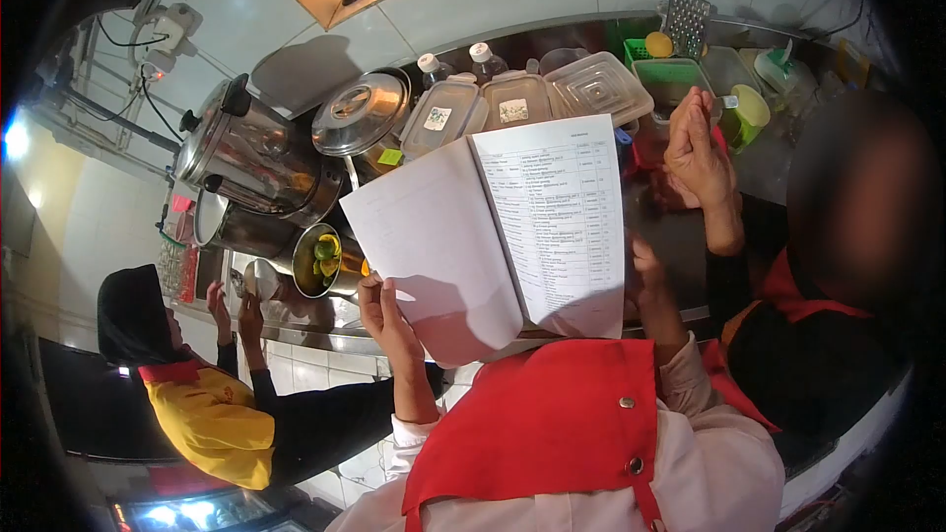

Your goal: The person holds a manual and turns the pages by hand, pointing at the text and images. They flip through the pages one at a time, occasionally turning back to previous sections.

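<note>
An open booklet (552,236) is spread in front of me, with a blank left page and a printed table on the right page. My left hand (391,323) grips the lower left edge of the blank page, thumb on top. At the right edge of the printed page is my right hand (650,281), its fingers partly hidden behind the paper. Just beyond it, another person's raised hands (698,150) are pressed together, near a green cup (749,110).
Steel pots (266,153) crowd the counter at left, beside a bowl of green and yellow fruit (323,261). Lidded plastic containers (517,99) and bottles (486,62) line the back. A grater (687,20) leans at the wall. A co-worker in yellow (212,424) stands left, another person right.
</note>
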Motion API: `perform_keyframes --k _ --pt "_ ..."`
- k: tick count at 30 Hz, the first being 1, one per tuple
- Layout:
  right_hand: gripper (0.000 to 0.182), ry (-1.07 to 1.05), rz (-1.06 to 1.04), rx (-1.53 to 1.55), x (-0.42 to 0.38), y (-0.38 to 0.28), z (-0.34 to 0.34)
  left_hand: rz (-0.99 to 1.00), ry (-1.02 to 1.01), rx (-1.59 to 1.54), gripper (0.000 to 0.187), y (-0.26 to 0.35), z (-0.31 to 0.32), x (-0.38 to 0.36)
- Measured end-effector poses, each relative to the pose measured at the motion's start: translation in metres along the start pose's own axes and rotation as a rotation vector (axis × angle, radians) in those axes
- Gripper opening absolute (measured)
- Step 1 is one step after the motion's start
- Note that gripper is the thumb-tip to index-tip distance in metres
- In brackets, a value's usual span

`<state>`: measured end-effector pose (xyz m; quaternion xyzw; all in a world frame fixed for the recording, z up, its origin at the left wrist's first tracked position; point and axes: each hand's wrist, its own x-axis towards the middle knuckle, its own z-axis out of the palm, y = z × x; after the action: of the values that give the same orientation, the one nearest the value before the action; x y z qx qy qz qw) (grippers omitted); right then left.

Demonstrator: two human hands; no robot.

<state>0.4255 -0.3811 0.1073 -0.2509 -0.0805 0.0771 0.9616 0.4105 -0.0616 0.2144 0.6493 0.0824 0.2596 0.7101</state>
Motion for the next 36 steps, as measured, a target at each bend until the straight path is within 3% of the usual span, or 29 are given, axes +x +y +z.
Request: perform_keyframes --k 4,7,9,13,16,22,29,31,32,33,34,35,36 --pt "0.038 -0.044 0.026 -0.003 0.002 0.001 -0.017 0.014 -0.011 0.009 0.004 0.003 0.002 -0.001" --pt "0.038 0.04 0.005 -0.02 0.002 -0.002 -0.016 0.007 0.003 0.002 0.004 0.003 0.003 -0.001" --pt "0.039 0.28 -0.003 0.04 0.003 -0.004 -0.013 -0.008 -0.009 -0.011 0.004 0.003 0.002 -0.001" --pt "0.034 0.298 0.008 -0.067 0.002 -0.005 -0.024 0.009 -0.007 0.001 0.004 0.002 0.003 -0.001" --pt "0.029 0.192 -0.025 -0.054 0.006 -0.016 0.011 0.03 -0.019 0.021 0.005 0.0 0.002 -0.001" --pt "0.026 0.196 0.007 -0.056 0.007 -0.011 0.001 0.012 -0.009 0.054 0.008 0.002 0.0 -0.002" --pt "0.03 0.122 -0.013 -0.131 0.006 -0.001 0.007 0.119 -0.047 0.041 0.024 0.018 0.027 -0.015" --pt "0.035 0.124 0.136 0.033 0.007 -0.003 0.026 0.117 -0.101 0.093 0.029 0.015 0.023 -0.02" --pt "0.038 0.052 -0.166 -0.485 0.004 0.008 0.034 0.087 -0.206 0.148 0.027 0.011 0.019 -0.022" --pt "0.038 0.052 -0.165 -0.486 0.005 0.007 0.038 0.056 -0.311 0.202 0.026 0.006 0.016 -0.023" --pt "0.038 0.011 0.066 -0.172 0.008 0.007 0.044 0.195 -0.344 0.294 0.02 0.001 0.018 -0.025" --pt "0.038 -0.032 0.294 0.145 0.011 0.004 0.06 0.195 -0.343 0.293 0.02 0.002 0.023 -0.027" --pt "0.035 0.023 0.307 0.097 0.009 0.004 0.068 0.226 -0.415 0.34 0.019 0.006 0.027 -0.03"
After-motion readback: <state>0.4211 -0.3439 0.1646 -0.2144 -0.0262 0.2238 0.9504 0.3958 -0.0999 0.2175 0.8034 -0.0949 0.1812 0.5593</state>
